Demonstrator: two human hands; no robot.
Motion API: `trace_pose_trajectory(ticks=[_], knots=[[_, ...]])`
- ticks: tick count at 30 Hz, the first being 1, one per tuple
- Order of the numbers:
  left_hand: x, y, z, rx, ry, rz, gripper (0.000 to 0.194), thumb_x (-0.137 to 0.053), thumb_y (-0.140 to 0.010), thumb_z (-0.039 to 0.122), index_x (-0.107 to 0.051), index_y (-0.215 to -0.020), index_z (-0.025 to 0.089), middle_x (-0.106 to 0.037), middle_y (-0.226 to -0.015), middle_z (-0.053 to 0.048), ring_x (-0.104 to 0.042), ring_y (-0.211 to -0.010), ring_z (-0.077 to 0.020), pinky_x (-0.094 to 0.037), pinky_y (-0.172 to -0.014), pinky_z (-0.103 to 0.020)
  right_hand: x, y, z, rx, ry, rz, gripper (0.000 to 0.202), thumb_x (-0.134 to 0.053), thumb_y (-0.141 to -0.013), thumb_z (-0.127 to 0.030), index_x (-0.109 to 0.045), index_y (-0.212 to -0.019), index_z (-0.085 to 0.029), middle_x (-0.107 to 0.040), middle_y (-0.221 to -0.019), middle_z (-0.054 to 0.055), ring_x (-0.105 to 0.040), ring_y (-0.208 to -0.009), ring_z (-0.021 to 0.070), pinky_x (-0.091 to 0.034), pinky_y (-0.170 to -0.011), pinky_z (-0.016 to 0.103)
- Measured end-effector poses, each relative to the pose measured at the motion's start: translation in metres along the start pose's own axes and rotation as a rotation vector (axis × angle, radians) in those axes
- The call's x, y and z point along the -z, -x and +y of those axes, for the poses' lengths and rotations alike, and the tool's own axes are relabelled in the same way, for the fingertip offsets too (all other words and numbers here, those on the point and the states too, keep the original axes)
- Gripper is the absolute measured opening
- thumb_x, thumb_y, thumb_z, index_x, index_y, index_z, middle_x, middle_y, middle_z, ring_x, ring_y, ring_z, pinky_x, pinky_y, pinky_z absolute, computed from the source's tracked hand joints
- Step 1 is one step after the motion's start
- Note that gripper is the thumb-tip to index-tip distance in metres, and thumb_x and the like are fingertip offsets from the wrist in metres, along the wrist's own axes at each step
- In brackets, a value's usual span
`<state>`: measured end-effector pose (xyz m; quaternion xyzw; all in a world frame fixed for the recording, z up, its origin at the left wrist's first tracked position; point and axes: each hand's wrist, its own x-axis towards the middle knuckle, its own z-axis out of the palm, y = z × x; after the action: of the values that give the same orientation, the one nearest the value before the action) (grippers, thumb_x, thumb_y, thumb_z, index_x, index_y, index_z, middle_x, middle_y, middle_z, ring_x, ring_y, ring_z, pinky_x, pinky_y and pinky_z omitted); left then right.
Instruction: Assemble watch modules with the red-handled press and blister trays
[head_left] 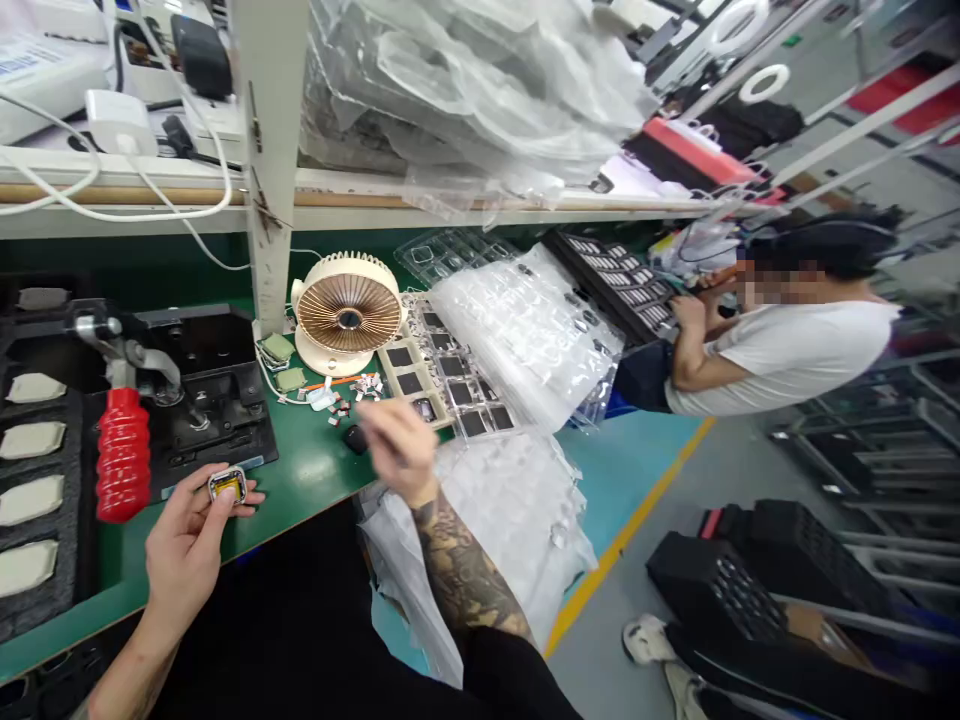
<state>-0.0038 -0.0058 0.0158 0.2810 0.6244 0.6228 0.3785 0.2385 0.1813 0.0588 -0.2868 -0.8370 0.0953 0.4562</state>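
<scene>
My left hand [191, 525] is closed on a small square watch case [227, 486], its thumb across the face and yellow film showing inside. The case is near the bench's front edge, just below a black clamp fixture [214, 400] with a red-handled toggle clamp [124, 455]. Smeared by motion, my right hand [397, 445] hovers over the green bench, so I cannot make out whether its fingers hold anything. Close to it lie a small black object [355, 438], scattered tiny parts [367, 386] and a cream tray [409, 365] with dark square pieces.
A cream desk fan [349, 315] stands behind the small parts. Clear plastic trays [525, 330] are stacked to the right. On the left, a black foam tray [67, 560] carries several pale pads. Another person [780, 350] works farther along the bench.
</scene>
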Motion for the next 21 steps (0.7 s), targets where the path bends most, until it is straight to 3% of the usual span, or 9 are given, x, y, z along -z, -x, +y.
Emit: trace_pose_trajectory(ticks=[2, 4, 6, 8, 12, 16, 21], knots=[[0.001, 0.0, 0.002, 0.007, -0.02, -0.015, 0.046, -0.082, -0.1, 0.044, -0.067, -0.134, 0.016, -0.087, -0.104, -0.011, -0.088, -0.088, -0.029, -0.076, -0.076, -0.039, -0.026, 0.016, -0.015, 0.126, 0.081, -0.301, 0.034, -0.056, -0.111, -0.016, -0.071, -0.138, -0.031, -0.078, -0.11, 0.006, -0.07, -0.095, 0.0206, -0.056, -0.081, 0.039], [0.001, -0.001, 0.003, 0.002, -0.036, -0.025, 0.046, -0.082, -0.1, 0.044, -0.068, -0.134, 0.016, -0.087, -0.105, -0.011, -0.087, -0.087, -0.0289, -0.076, -0.075, -0.039, -0.044, 0.022, -0.023, 0.201, 0.208, -0.52, 0.031, -0.052, -0.113, -0.017, -0.071, -0.136, -0.027, -0.076, -0.106, 0.006, -0.065, -0.094, 0.0214, -0.052, -0.082, 0.04], [0.001, -0.001, 0.005, -0.014, -0.044, -0.028, 0.046, -0.082, -0.1, 0.042, -0.068, -0.134, 0.016, -0.087, -0.105, -0.011, -0.087, -0.086, -0.0289, -0.076, -0.074, -0.039, -0.05, 0.023, -0.024, 0.226, 0.269, -0.632, 0.031, -0.05, -0.114, -0.018, -0.069, -0.138, -0.024, -0.075, -0.106, 0.007, -0.063, -0.095, 0.0221, -0.05, -0.084, 0.041], [0.001, -0.002, 0.006, -0.034, -0.047, -0.023, 0.044, -0.082, -0.1, 0.041, -0.069, -0.134, 0.016, -0.087, -0.104, -0.01, -0.087, -0.085, -0.0285, -0.076, -0.074, -0.039, -0.041, 0.021, -0.017, 0.18, 0.263, -0.634, 0.034, -0.049, -0.114, -0.018, -0.066, -0.143, -0.023, -0.076, -0.109, 0.008, -0.063, -0.098, 0.0224, -0.05, -0.085, 0.04], [0.002, -0.002, 0.005, -0.049, -0.051, -0.037, 0.043, -0.081, -0.101, 0.039, -0.069, -0.135, 0.016, -0.087, -0.104, -0.01, -0.087, -0.085, -0.0276, -0.076, -0.076, -0.038, 0.012, 0.015, 0.015, -0.113, 0.292, -0.476, 0.03, -0.053, -0.113, -0.025, -0.071, -0.136, -0.025, -0.077, -0.119, 0.01, -0.067, -0.107, 0.0257, -0.054, -0.09, 0.042], [0.006, -0.001, 0.0, -0.025, -0.064, -0.082, 0.043, -0.082, -0.1, 0.04, -0.07, -0.134, 0.017, -0.088, -0.103, -0.01, -0.087, -0.084, -0.0276, -0.076, -0.075, -0.036, 0.082, 0.005, 0.062, -0.397, 0.54, -0.329, 0.029, -0.052, -0.112, -0.03, -0.076, -0.125, -0.024, -0.077, -0.115, 0.012, -0.068, -0.108, 0.0292, -0.055, -0.096, 0.044], [0.012, 0.001, -0.006, 0.012, -0.106, -0.108, 0.044, -0.084, -0.098, 0.043, -0.071, -0.133, 0.017, -0.088, -0.102, -0.01, -0.087, -0.085, -0.0278, -0.076, -0.076, -0.035, 0.148, -0.017, 0.12, -0.526, 0.834, -0.158, 0.033, -0.057, -0.106, -0.034, -0.075, -0.13, -0.02, -0.074, -0.128, 0.017, -0.062, -0.121, 0.036, -0.05, -0.105, 0.051]])
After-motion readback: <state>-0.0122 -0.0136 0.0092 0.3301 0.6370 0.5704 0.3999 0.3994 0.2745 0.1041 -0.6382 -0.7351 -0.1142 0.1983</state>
